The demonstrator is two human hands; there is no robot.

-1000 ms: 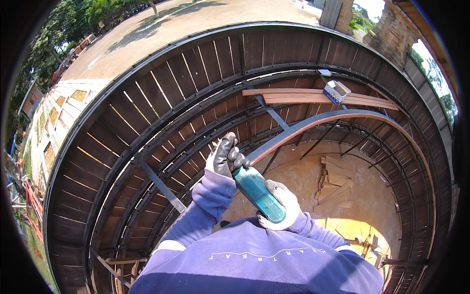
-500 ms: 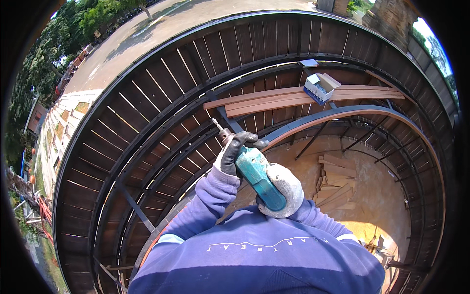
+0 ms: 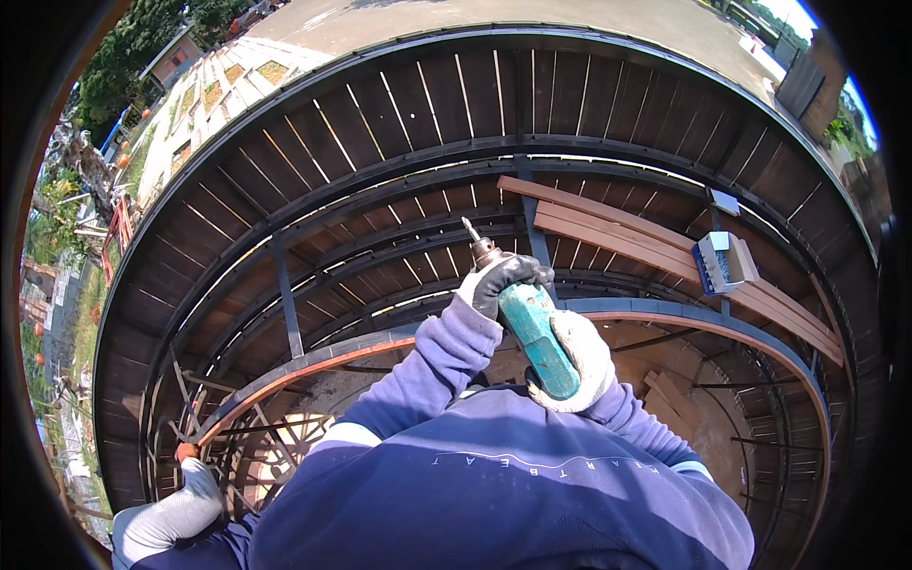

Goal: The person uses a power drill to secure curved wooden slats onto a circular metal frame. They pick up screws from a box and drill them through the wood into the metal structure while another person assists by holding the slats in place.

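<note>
In front of my chest I hold a teal power drill [image 3: 538, 342] with both hands. My left hand [image 3: 508, 281], in a black and pale glove, is closed round its front part, just behind the dark chuck [image 3: 485, 251]. A metal bit [image 3: 470, 229] sticks out of the chuck, up and to the left, touching nothing. My right hand [image 3: 586, 359], in a whitish glove, wraps the rear of the drill; its fingers are partly hidden.
Around me curves a dark slatted structure with a metal-edged rail [image 3: 380, 340]. Brown planks [image 3: 613, 237] lie across it at right, bearing an open box [image 3: 722, 262] of small pieces. Cut boards [image 3: 672, 399] lie below. At lower left, another person's arm [image 3: 171, 513] reaches the rail.
My view has turned left, so the planks and box sit farther right. Another person's arm has come into view at lower left. Both hands keep their grip on the drill.
</note>
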